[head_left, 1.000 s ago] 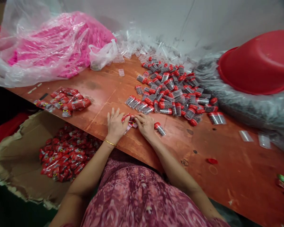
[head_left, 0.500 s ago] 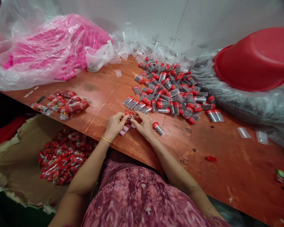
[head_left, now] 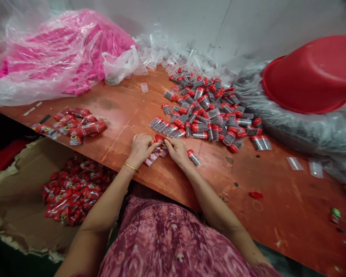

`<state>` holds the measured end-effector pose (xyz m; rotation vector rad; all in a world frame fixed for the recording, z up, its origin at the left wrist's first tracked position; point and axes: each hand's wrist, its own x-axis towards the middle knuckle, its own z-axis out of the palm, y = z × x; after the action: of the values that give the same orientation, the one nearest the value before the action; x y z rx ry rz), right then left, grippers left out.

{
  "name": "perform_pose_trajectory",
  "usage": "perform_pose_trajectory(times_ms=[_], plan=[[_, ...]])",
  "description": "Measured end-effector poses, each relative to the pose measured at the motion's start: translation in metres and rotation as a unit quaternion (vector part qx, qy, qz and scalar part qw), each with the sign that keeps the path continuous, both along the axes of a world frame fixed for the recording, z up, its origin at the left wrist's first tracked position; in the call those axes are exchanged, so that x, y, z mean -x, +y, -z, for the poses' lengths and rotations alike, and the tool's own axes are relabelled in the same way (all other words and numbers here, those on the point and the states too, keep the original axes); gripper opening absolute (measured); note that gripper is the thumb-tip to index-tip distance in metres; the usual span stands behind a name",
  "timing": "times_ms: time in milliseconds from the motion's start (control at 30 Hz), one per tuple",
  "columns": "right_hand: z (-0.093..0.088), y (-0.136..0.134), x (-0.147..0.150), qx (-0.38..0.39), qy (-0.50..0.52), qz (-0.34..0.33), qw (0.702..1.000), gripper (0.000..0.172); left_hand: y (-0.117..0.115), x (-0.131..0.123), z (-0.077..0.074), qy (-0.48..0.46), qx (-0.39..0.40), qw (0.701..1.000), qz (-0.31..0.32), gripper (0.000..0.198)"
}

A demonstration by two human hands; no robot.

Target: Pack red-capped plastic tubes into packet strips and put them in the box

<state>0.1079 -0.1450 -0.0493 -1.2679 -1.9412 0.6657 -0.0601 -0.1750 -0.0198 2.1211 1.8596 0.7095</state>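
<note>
Red, shiny film: that's the small pkt [head_left: 159, 139] I've got mid-view, near the front edge of the table [head_left: 118, 132], held btwn both hands. L hand [head_left: 141, 148] pinches one side, thumb over it; R hand [head_left: 175, 149] nips the opp. side w/ thumb & fingertips. Can't tell how the hidden fingers sit. Printed wrappers [head_left: 151, 159] lie just below the pkt, partly covered by it. Gold bracelet [head_left: 132, 167] on L wrist.

One red-capped container [head_left: 194, 157] lies just R of the R hand. Beyond, I see a big pile of capped containers [head_left: 204, 111], dark contents, w/ a heap of clear cases [head_left: 158, 55] behind, by the wall [head_left: 184, 19].

To L, a loose pile of red bags [head_left: 86, 129]; lower down, a torn-edged cardboard box [head_left: 14, 196] w/ lots of red packs [head_left: 77, 188]. Far L: pink stuff [head_left: 60, 50] in clear plastic, white bag [head_left: 121, 65] beside it. Far R: red tub [head_left: 311, 73] tipped on a bulky grey sack [head_left: 288, 130]. Nearer: two clear pieces [head_left: 294, 163], a red cap [head_left: 256, 195], a small green item [head_left: 335, 213], too tiny to ID.
</note>
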Motion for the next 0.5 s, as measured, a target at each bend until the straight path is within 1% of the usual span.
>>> perform_pose_trajectory(times_ms=[67,167,267,333,400,433,500], plan=[[0.002,0.000,0.000,-0.007,0.004,0.016,1.000,0.029,-0.001,0.000,0.003,0.025,0.004,1.000,-0.005,0.027],[0.001,0.000,-0.001,0.018,0.073,0.043,0.996,0.033,-0.003,0.000,0.003,0.038,0.021,0.999,-0.021,0.022],[-0.005,-0.002,-0.001,0.063,0.161,0.075,0.982,0.038,-0.007,-0.003,-0.005,0.003,-0.004,0.999,-0.038,0.037],[-0.011,-0.006,-0.001,0.075,0.200,0.086,0.973,0.039,-0.011,-0.010,-0.013,-0.070,-0.009,0.996,-0.048,0.041],[-0.017,-0.013,0.001,0.069,0.214,0.082,0.971,0.038,-0.017,-0.021,-0.019,-0.193,0.031,0.980,-0.047,0.038],[-0.020,-0.017,0.002,0.065,0.217,0.080,0.971,0.037,-0.020,-0.028,-0.020,-0.265,0.056,0.961,-0.045,0.038],[-0.023,-0.026,0.003,0.061,0.223,0.084,0.969,0.039,-0.025,-0.043,-0.021,-0.405,0.087,0.909,-0.049,0.037]])
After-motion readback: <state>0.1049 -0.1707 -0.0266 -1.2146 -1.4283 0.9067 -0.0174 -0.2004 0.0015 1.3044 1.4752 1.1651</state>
